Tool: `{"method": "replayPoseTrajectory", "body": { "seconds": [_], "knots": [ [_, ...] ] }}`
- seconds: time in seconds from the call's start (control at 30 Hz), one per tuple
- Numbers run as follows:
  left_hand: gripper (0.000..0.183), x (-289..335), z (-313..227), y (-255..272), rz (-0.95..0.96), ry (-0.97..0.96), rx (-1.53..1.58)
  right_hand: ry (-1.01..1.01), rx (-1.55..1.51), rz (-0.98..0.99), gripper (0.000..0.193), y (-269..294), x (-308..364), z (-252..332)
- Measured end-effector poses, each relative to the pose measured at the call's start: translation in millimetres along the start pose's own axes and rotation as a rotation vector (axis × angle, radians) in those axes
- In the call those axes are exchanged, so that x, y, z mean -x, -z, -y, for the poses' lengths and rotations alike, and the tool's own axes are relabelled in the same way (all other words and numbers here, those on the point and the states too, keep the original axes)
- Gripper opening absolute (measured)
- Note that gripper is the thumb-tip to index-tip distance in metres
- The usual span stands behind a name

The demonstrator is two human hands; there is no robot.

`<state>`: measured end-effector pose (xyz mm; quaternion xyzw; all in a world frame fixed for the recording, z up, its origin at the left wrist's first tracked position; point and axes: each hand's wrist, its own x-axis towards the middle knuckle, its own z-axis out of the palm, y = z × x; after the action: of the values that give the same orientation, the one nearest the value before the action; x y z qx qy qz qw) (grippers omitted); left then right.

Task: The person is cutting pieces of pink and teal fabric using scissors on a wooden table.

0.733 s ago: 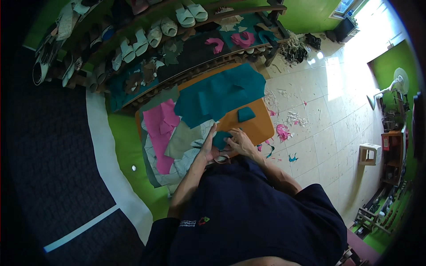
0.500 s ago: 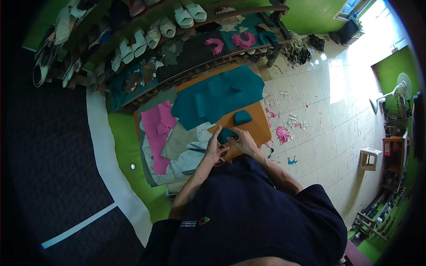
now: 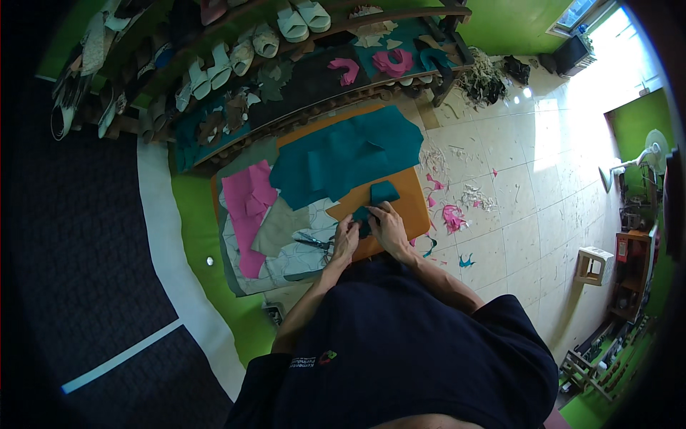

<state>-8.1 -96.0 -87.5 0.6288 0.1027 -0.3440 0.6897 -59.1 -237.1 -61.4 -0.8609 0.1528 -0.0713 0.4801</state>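
Low over the near edge of the orange table (image 3: 413,214), both my hands work at a small dark teal piece of leather-like material (image 3: 362,217). My left hand (image 3: 346,240) is closed on its left side, fingertips pinched at its edge. From the right, my right hand (image 3: 389,229) grips the same piece with bent fingers, partly covering it. A pair of scissors (image 3: 313,241) lies on a white patterned sheet just left of my left hand. Another small teal cut piece (image 3: 384,191) rests beyond my right hand.
A large teal sheet (image 3: 346,154) covers the table's far part, with a pink sheet (image 3: 248,204) and a grey-beige sheet (image 3: 282,230) at left. Behind stands a rack with sandals (image 3: 292,25) and scraps. Pink offcuts (image 3: 453,217) litter the tiled floor at right; a stool (image 3: 594,265) stands farther off.
The scissors, earlier with their handle loops at my left hand's fingers, now lie on the sheet beside it. Both hands have come lower and closer around the teal piece.
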Motion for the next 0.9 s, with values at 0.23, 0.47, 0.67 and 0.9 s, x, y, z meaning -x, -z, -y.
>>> {"method": "replayPoseTrajectory", "body": {
  "seconds": [0.23, 0.47, 0.67, 0.9],
  "knots": [
    [0.02, -2, -4, -23, -0.058, 0.072, -0.106, 0.239, 0.324, -0.062, 0.028, 17, -6, -5],
    [0.025, -13, -1, -11, 0.1, 0.089, -0.068, 0.279, 0.304, -0.006, 0.03, 28, -13, -16],
    [0.035, 6, -24, -41, -0.405, 0.277, 0.348, 0.27, 0.255, -0.05, 0.021, 22, -12, -14],
    [0.031, -11, 28, 23, -0.029, 0.225, 0.446, 0.264, -0.007, 0.386, 0.021, 11, -4, 6]
  ]
}}
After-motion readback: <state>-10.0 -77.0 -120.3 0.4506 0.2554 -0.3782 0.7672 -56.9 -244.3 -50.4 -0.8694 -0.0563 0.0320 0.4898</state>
